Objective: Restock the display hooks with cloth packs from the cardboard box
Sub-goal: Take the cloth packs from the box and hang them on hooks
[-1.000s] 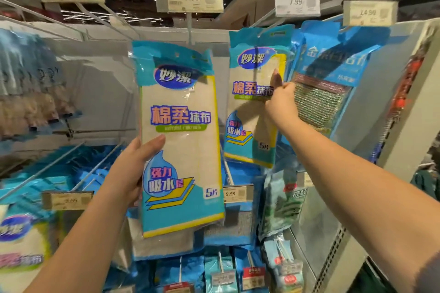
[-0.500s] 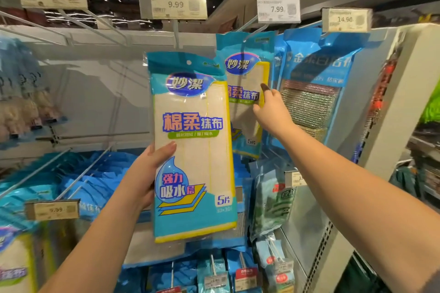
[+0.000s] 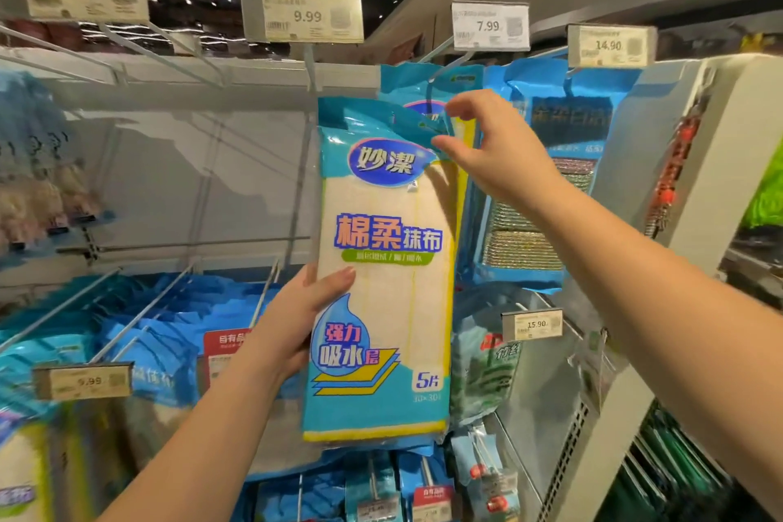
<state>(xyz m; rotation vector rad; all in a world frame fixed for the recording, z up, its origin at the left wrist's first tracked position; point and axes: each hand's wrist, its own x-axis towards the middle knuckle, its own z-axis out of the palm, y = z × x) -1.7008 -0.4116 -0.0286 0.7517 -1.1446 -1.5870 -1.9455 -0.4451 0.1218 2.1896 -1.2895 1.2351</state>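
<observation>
At 9 o'clock in the view, a lower row of display hooks carries blue packs behind a 9.99 price tag; the tag sits at each hook's tip so stock slides on behind it.

The left hand grips the cloth pack at its left edge, thumb across the front and fingers hidden behind. This grip is closed on the pack below its middle, which holds the pack upright and leaves the header free for hanging. The pack stands at the centre of the view, off any hook, with its top just below the empty hook under the upper 9.99 tag at 12 o'clock.

The right hand, at 1 o'clock, pinches the header's right corner between thumb and curled forefinger. This grip is closed on the same pack; it probably steers the hang hole toward a hook tip. The hole itself is not visible.

Directly behind the header, a matching hung pack sits on the hook under the 7.99 tag. Which of the two hooks is the target cannot be determined.

At 2 o'clock, scouring pad packs hang under a 14.90 tag. The cardboard box is out of view.
</observation>
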